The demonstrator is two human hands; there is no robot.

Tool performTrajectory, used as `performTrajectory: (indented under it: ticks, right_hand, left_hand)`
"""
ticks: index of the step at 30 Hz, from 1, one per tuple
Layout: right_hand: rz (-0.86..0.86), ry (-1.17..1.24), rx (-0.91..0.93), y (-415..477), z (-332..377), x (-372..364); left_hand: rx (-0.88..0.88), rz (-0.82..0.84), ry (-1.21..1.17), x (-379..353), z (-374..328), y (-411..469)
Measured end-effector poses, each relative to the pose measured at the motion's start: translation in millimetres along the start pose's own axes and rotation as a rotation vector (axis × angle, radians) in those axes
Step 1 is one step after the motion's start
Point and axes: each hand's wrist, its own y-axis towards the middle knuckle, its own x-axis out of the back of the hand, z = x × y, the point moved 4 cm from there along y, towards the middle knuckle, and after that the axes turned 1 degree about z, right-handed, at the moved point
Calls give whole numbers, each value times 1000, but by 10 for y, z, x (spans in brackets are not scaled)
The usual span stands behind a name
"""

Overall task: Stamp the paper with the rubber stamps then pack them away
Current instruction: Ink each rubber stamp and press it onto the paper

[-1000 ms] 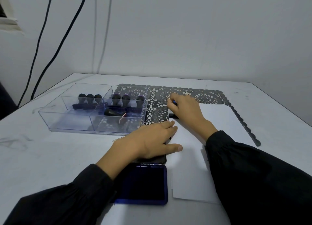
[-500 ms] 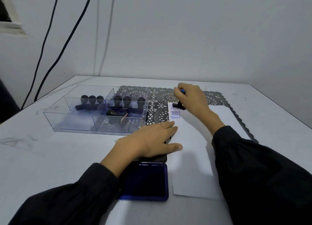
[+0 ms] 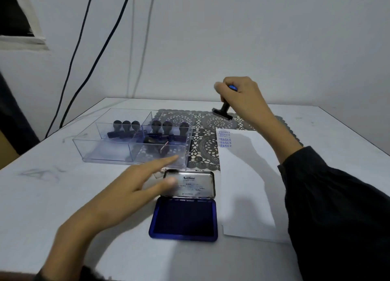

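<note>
Right hand [image 3: 239, 97] fisted round a stamp [image 3: 224, 111], held in the air above the lace mat [image 3: 202, 131]. Left hand [image 3: 130, 188] flat, fingers spread, empty, just left of the open ink pad [image 3: 184, 216]. Paper [image 3: 244, 186] under right forearm, blue prints at its far corner. Clear tray [image 3: 109, 152] beyond left fingertips holds other stamps. White table [image 3: 42, 196], bare wall, cables.

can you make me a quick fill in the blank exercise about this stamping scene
1. The right hand holds a rubber stamp lifted ____ the paper.
2. The blue prints near the paper's top left corner read ____.
3. The ink pad lies with its lid ____.
4. The other stamps stand in a clear ____.

Missing words: above; fragile; open; organiser tray
</note>
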Motion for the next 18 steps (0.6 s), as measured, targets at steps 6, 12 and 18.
performTrajectory:
  ticks: [6, 12, 18]
  right_hand:
    - [410, -41, 103, -856, 488, -294]
    - [571, -238, 117, -1401, 507, -676]
    - [500, -276, 225, -1455, 513, -830]
  left_hand:
    - [159, -73, -36, 8, 422, -332]
    - [192, -11, 140, -36, 573, -374]
    - [191, -7, 179, -45, 592, -370]
